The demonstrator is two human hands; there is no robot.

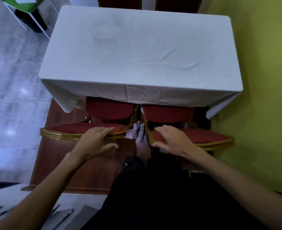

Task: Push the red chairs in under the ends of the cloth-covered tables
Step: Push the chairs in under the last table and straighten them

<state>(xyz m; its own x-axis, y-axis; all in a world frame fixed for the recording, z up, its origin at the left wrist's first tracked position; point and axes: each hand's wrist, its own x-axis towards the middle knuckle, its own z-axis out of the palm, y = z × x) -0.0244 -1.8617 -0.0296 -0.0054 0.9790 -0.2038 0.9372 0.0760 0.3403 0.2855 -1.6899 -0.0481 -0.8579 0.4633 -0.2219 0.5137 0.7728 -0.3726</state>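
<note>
Looks mostly done at this end: both red chairs, left chair (pixel 107 110) and right chair (pixel 166 113), sit with seats tucked under the near edge of the white-clothed worktop (pixel 137 52), left hand (pixel 93 138) and right hand (pixel 171 140) gripping the backrest tops, maybe one last nudge left.

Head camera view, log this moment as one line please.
left hand on left red gold-framed chair backrest | right hand on right red chair | seats partly under white-clothed table

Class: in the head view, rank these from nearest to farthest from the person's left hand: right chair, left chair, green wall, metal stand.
1. Left chair, under the left hand.
2. Right chair, beside it.
3. Metal stand, far top left.
4. Green wall, far right.
</note>
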